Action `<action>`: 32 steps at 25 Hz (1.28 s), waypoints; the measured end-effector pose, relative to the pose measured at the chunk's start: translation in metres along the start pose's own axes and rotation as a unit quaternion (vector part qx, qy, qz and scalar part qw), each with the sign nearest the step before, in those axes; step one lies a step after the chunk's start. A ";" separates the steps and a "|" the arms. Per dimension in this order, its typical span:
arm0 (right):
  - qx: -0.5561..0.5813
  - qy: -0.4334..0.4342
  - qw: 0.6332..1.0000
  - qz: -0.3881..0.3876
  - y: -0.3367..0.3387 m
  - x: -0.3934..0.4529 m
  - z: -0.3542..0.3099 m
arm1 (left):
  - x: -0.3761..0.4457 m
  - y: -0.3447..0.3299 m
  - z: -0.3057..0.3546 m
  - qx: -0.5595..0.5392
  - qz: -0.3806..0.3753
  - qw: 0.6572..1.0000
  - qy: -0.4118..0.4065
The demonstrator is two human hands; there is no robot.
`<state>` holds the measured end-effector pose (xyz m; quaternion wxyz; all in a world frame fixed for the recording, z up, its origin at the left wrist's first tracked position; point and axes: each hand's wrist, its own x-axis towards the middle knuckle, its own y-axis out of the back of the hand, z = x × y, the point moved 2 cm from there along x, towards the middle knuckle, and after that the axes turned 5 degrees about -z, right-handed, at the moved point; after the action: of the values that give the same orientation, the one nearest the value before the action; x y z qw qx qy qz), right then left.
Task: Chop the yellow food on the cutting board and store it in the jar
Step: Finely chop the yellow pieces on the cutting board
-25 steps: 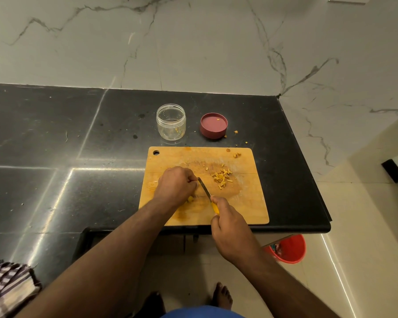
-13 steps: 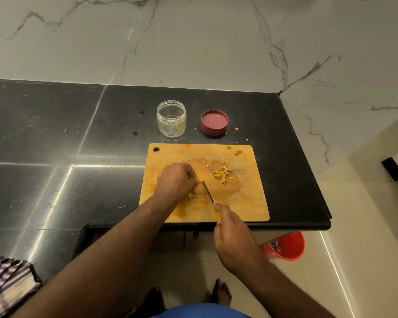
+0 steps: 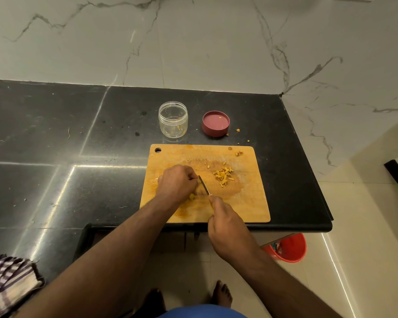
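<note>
A wooden cutting board [image 3: 246, 203] lies on the black counter near its front edge. My left hand [image 3: 177, 183] is curled over a piece of yellow food [image 3: 191, 196] at the board's middle; most of the piece is hidden under my fingers. My right hand [image 3: 225, 222] grips a small knife [image 3: 204, 184] whose blade points up-left, right beside my left fingers. A small heap of chopped yellow bits [image 3: 222, 175] lies to the right of the blade. The clear jar [image 3: 173, 119] stands open behind the board, its maroon lid [image 3: 215, 123] upturned to its right.
Stray yellow crumbs [image 3: 237, 130] lie on the black counter [image 3: 67, 138] near the lid. The counter ends at a marble wall behind and drops off at the right. A red bucket [image 3: 290, 247] stands on the floor below. A checked cloth [image 3: 5, 285] lies at lower left.
The knife blade has shifted slightly, staying close against my left fingers, and my right hand has moved with it. My left hand keeps its place on the food.
</note>
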<state>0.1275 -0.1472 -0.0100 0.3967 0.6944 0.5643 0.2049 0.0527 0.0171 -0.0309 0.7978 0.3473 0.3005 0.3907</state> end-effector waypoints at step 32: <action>0.025 0.017 0.999 0.018 0.000 -0.015 0.004 | 0.000 0.002 -0.003 0.001 -0.003 1.000 0.008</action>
<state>0.1260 -0.1630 -0.0104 0.3660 0.7108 0.5631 0.2093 0.0499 0.0184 -0.0310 0.7962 0.3442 0.3082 0.3906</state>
